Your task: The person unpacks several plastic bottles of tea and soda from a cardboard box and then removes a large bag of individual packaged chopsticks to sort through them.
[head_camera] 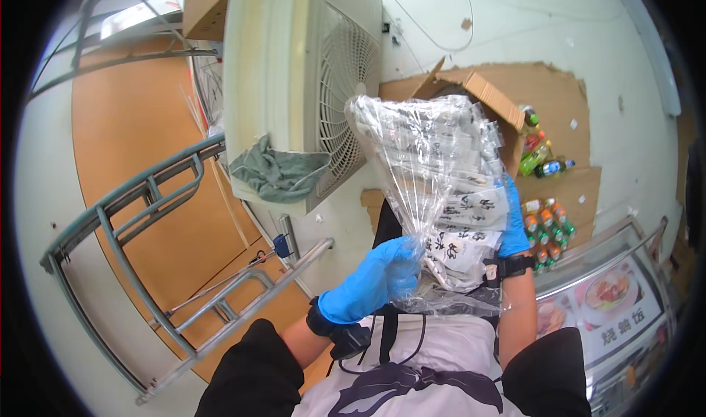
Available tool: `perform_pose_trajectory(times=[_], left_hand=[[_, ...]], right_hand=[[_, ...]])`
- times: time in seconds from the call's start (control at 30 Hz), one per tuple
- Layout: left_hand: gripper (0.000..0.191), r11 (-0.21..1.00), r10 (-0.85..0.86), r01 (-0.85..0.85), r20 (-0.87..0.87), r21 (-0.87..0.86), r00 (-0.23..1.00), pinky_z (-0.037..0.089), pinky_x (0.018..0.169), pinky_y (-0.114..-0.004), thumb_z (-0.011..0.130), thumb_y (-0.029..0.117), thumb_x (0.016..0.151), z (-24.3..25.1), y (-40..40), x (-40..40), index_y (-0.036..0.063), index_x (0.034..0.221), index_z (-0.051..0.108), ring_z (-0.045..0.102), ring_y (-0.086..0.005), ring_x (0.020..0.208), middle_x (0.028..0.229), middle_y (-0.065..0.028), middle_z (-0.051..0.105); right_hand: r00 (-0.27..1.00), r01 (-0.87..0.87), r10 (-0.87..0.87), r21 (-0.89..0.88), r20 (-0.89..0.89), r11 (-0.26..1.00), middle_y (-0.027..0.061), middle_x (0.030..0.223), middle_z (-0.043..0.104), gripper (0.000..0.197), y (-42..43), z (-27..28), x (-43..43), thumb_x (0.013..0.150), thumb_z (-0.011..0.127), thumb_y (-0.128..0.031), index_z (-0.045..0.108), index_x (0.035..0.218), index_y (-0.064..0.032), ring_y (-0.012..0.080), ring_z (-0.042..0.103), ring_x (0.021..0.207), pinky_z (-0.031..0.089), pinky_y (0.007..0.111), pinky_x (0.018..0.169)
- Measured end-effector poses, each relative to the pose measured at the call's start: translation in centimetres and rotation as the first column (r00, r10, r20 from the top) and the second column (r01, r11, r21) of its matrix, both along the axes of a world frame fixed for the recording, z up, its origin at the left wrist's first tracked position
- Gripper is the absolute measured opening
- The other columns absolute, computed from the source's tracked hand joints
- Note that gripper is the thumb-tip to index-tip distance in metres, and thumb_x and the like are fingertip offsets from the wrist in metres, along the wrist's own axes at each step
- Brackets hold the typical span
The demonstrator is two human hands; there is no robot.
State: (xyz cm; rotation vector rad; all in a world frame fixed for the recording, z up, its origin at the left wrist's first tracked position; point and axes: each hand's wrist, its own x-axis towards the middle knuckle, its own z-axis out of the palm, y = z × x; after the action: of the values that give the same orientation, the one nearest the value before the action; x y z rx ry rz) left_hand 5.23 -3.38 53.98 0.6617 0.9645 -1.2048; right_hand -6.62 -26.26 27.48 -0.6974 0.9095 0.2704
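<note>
A clear plastic bag (424, 146) hangs in front of me, full of flat white packets (477, 202) that bear black writing. My left hand (380, 271), in a blue glove, is shut on the gathered plastic at the bag's near left side. The loose end of the film spreads below that grip. At the bag's right side is my right hand (515, 218), also blue-gloved; its fingers go behind the packets and are mostly hidden. Both wrists wear black straps. Just beyond the bag, partly covered by it, stands an open cardboard box (496, 102).
A large air-conditioner outdoor unit (287, 75) stands left of the bag, a grey-green cloth (281, 169) draped on its corner. Further left is a metal scaffold frame (149, 218). Several drink bottles (543, 152) and cans (551, 229) sit at right, above a glass-fronted case (612, 290) with food pictures.
</note>
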Motion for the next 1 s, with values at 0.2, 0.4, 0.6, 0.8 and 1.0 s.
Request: perform_pose_trajectory(times=[0.2, 0.4, 0.6, 0.8, 1.0], left_hand=[[0.017, 0.987, 0.107, -0.063, 0.311, -0.149, 0.945, 0.026, 0.046, -0.022, 0.042, 0.021, 0.089, 4.1, 0.5, 0.8, 0.013, 0.073, 0.04, 0.027, -0.0066, 0.05, 0.06, 0.0055, 0.027], [0.018, 0.982, 0.137, -0.178, 0.398, 0.067, 0.907, 0.035, 0.049, -0.023, 0.042, 0.023, 0.087, 8.3, 1.5, 5.9, 0.0103, 0.079, 0.051, 0.036, -0.0095, 0.051, 0.06, 0.0038, 0.035], [0.016, 0.941, 0.242, -0.057, 0.548, -0.332, 0.801, 0.032, 0.045, -0.023, 0.046, 0.021, 0.085, 5.7, 10.5, 15.4, 0.0121, 0.072, 0.05, 0.032, -0.0091, 0.047, 0.056, 0.0044, 0.032], [0.019, 0.931, 0.333, -0.168, 0.568, -0.323, 0.753, 0.035, 0.043, -0.022, 0.048, 0.019, 0.085, -6.3, 25.2, 24.1, 0.0137, 0.067, 0.047, 0.038, -0.0093, 0.045, 0.055, 0.0036, 0.04], [0.017, 0.858, 0.255, -0.457, 0.579, 0.235, 0.775, 0.04, 0.046, -0.024, 0.048, 0.015, 0.087, -15.4, 35.5, 23.6, 0.0111, 0.07, 0.05, 0.046, -0.0106, 0.05, 0.056, -0.0001, 0.047]], right_hand=[[0.95, -0.055, -0.025, 0.245, 0.312, 0.968, 0.0129, 0.125, 0.051, 0.043, 2.4, 12.1, 7.2, 0.094, 0.037, -0.026, 0.04, 0.131, -0.0035, 0.0252, 0.051, 0.111, 0.044, 0.036, 0.095], [0.863, 0.128, -0.175, 0.129, 0.473, 0.983, 0.0137, 0.125, 0.05, 0.042, 6.0, 19.8, 13.9, 0.087, 0.049, -0.004, 0.039, 0.128, 0.0026, 0.0225, 0.052, 0.111, 0.045, 0.031, 0.093], [0.8, 0.219, 0.124, -0.477, 0.587, 0.851, 0.0143, 0.118, 0.053, 0.034, 16.2, 28.7, 23.9, 0.089, 0.049, -0.003, 0.045, 0.122, 0.0044, 0.0195, 0.054, 0.108, 0.047, 0.029, 0.09], [0.78, -0.036, 0.542, -0.887, -0.312, -0.46, 0.0189, 0.124, 0.044, 0.047, 35.9, 24.0, 33.3, 0.082, 0.053, -0.02, 0.044, 0.126, -0.0091, 0.0366, 0.042, 0.115, 0.037, 0.052, 0.09], [0.491, -0.384, 0.715, -0.86, -0.498, -0.335, 0.024, 0.143, 0.02, 0.069, 44.8, 17.3, 32.9, 0.078, 0.058, -0.028, 0.03, 0.14, -0.018, 0.0486, 0.008, 0.133, 0.014, 0.063, 0.103]])
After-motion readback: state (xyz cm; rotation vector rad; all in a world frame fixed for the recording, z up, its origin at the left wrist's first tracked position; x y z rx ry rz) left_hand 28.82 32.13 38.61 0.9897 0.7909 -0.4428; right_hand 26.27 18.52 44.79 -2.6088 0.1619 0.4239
